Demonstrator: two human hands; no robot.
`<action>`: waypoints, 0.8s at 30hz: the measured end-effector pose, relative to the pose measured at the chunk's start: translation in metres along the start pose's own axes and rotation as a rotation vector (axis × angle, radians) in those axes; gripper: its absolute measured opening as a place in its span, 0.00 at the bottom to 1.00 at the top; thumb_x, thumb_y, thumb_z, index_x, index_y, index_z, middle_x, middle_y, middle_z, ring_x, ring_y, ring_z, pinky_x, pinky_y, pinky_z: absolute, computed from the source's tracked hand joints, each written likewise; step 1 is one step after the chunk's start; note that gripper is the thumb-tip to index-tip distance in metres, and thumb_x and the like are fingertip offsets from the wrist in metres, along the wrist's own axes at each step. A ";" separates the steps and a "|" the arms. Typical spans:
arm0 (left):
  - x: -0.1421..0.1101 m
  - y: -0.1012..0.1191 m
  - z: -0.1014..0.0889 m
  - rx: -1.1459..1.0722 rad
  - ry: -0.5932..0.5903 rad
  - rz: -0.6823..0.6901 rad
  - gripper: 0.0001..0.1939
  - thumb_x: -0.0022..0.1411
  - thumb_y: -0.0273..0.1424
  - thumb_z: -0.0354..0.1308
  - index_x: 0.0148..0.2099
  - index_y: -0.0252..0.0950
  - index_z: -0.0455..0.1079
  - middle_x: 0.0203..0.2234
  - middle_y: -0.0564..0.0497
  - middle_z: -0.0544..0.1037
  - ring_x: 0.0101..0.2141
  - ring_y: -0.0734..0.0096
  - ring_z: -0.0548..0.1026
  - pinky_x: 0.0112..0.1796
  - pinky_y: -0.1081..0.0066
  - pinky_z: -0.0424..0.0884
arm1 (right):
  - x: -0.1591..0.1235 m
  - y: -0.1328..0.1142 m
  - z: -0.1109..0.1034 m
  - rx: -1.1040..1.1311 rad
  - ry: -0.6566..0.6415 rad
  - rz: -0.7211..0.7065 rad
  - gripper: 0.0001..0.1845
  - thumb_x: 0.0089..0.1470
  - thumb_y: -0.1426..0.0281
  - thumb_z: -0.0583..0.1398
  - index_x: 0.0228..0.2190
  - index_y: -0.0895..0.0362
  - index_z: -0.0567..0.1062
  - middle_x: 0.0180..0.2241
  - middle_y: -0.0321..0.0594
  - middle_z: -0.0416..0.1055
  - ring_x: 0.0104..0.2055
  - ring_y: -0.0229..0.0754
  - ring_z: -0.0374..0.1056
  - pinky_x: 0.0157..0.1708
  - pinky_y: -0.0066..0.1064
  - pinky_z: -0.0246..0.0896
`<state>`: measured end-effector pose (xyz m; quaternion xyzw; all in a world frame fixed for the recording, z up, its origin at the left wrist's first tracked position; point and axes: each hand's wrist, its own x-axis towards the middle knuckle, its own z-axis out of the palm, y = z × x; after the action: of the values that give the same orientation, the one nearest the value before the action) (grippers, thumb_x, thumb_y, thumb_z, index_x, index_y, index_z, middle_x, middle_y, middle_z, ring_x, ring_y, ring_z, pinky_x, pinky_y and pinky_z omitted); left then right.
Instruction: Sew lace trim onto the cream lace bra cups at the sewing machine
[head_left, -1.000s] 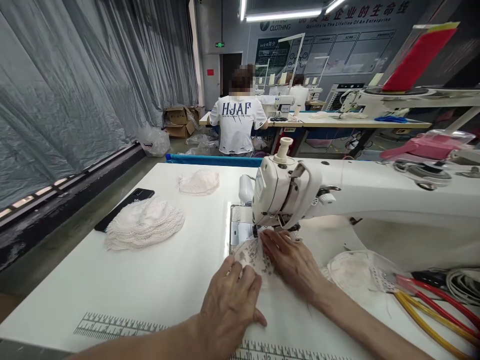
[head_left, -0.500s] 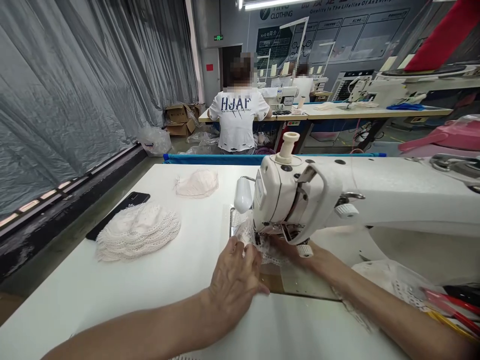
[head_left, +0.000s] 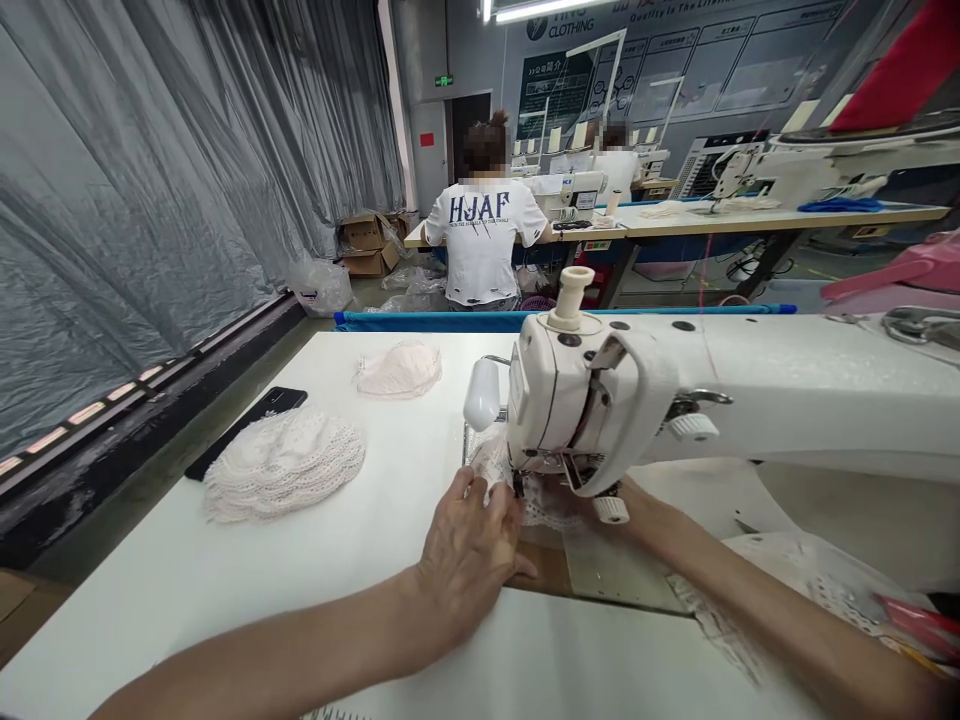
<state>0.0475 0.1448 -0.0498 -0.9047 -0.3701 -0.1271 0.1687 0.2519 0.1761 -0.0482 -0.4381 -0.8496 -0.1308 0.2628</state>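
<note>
A person's bare hands work at a white sewing machine (head_left: 540, 385) on a white table (head_left: 337, 575). The left hand (head_left: 466, 555) is just in front of the needle area, palm down, its fingers bent and close together over the near left edge of a pale lace piece (head_left: 551, 508). They touch the lace; whether they pinch it or only press it is not clear. The right hand (head_left: 632, 508) has just moved from the open front of the machine to beneath its arm, right of the left hand. Its fingers are mostly hidden there, so their grip cannot be told.

The lace, which was spread between the hands in front, now reaches both sides of the needle area, partly hidden by the machine head. This means that the hands now attend to it from either side of the needle, and a brown panel (head_left: 547, 565) shows just beside the left thumb.

Left of and beyond the left hand, a stack of lace pieces (head_left: 285, 468) lies beside a dark phone (head_left: 283, 400). Farther beyond it is a single pale piece (head_left: 401, 370). Near the right forearm are a loose lace strip (head_left: 724, 630) and sheer fabric (head_left: 817, 565). Well beyond both hands, a co-worker (head_left: 487, 245) sits facing away.
</note>
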 end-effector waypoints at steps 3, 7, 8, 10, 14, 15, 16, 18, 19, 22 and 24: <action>-0.002 0.000 0.002 -0.015 0.030 0.002 0.23 0.60 0.47 0.51 0.44 0.32 0.68 0.33 0.49 0.71 0.34 0.65 0.70 0.42 0.61 0.62 | -0.005 -0.018 -0.010 0.072 -0.083 -0.124 0.15 0.58 0.76 0.49 0.33 0.55 0.75 0.29 0.39 0.76 0.31 0.41 0.70 0.31 0.31 0.66; -0.003 0.000 -0.001 -0.025 0.031 0.005 0.21 0.60 0.45 0.54 0.45 0.31 0.68 0.33 0.48 0.71 0.35 0.64 0.70 0.43 0.60 0.62 | -0.024 -0.038 -0.018 0.148 -0.143 -0.210 0.17 0.62 0.72 0.46 0.49 0.62 0.66 0.46 0.51 0.71 0.43 0.44 0.69 0.41 0.39 0.64; -0.004 0.001 -0.003 -0.030 0.028 0.005 0.20 0.60 0.43 0.54 0.46 0.31 0.67 0.32 0.49 0.71 0.35 0.65 0.70 0.43 0.61 0.62 | -0.028 -0.041 -0.018 0.149 -0.144 -0.209 0.17 0.63 0.71 0.46 0.49 0.63 0.66 0.46 0.51 0.71 0.43 0.44 0.69 0.42 0.39 0.64; -0.006 0.001 -0.007 -0.038 0.026 0.010 0.18 0.61 0.40 0.54 0.47 0.31 0.66 0.31 0.49 0.71 0.34 0.66 0.70 0.42 0.62 0.63 | -0.033 -0.045 -0.017 0.119 -0.119 -0.203 0.15 0.63 0.71 0.47 0.44 0.62 0.70 0.43 0.49 0.73 0.40 0.45 0.70 0.41 0.40 0.63; -0.014 0.000 -0.012 -0.046 0.053 0.042 0.11 0.63 0.33 0.53 0.42 0.29 0.67 0.30 0.49 0.71 0.33 0.68 0.71 0.42 0.63 0.63 | -0.034 -0.047 -0.014 0.072 -0.050 -0.223 0.15 0.62 0.73 0.47 0.37 0.59 0.73 0.39 0.46 0.74 0.37 0.43 0.69 0.39 0.39 0.61; -0.016 0.000 -0.012 -0.041 0.071 0.050 0.10 0.63 0.33 0.53 0.39 0.29 0.67 0.29 0.49 0.71 0.33 0.68 0.71 0.42 0.63 0.63 | -0.034 -0.047 -0.014 0.072 -0.052 -0.222 0.15 0.63 0.73 0.47 0.37 0.59 0.73 0.39 0.46 0.74 0.36 0.43 0.69 0.38 0.39 0.61; -0.018 0.000 -0.011 -0.033 0.093 0.058 0.10 0.63 0.32 0.52 0.36 0.29 0.67 0.28 0.48 0.71 0.33 0.67 0.71 0.41 0.63 0.64 | -0.035 -0.047 -0.014 0.073 -0.055 -0.217 0.15 0.63 0.72 0.47 0.37 0.59 0.73 0.39 0.46 0.74 0.36 0.43 0.69 0.38 0.38 0.61; -0.020 0.000 -0.009 0.001 0.138 0.073 0.10 0.64 0.30 0.52 0.33 0.30 0.67 0.27 0.48 0.71 0.34 0.66 0.71 0.41 0.63 0.64 | -0.036 -0.047 -0.014 0.074 -0.062 -0.207 0.15 0.62 0.73 0.47 0.38 0.59 0.73 0.39 0.45 0.74 0.35 0.42 0.69 0.39 0.38 0.60; -0.021 0.001 -0.007 0.020 0.153 0.079 0.09 0.63 0.29 0.52 0.32 0.30 0.67 0.27 0.48 0.71 0.35 0.66 0.72 0.42 0.63 0.64 | -0.036 -0.047 -0.013 0.075 -0.063 -0.204 0.15 0.62 0.73 0.47 0.38 0.59 0.73 0.39 0.44 0.74 0.35 0.42 0.69 0.39 0.38 0.60; -0.022 0.003 -0.006 0.063 0.157 0.081 0.08 0.63 0.26 0.51 0.31 0.29 0.68 0.28 0.46 0.73 0.36 0.65 0.72 0.42 0.63 0.64 | -0.037 -0.046 -0.013 0.083 -0.064 -0.200 0.15 0.62 0.73 0.47 0.38 0.58 0.73 0.39 0.42 0.75 0.33 0.41 0.69 0.39 0.38 0.58; -0.022 0.004 -0.006 0.076 0.163 0.078 0.09 0.63 0.25 0.50 0.32 0.29 0.68 0.28 0.45 0.73 0.36 0.64 0.73 0.42 0.62 0.65 | -0.037 -0.046 -0.013 0.081 -0.052 -0.194 0.16 0.63 0.72 0.47 0.37 0.57 0.73 0.38 0.41 0.75 0.33 0.41 0.69 0.40 0.38 0.57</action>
<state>0.0349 0.1258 -0.0534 -0.8980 -0.3241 -0.1794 0.2374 0.2364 0.1183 -0.0580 -0.3462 -0.8991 -0.1097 0.2444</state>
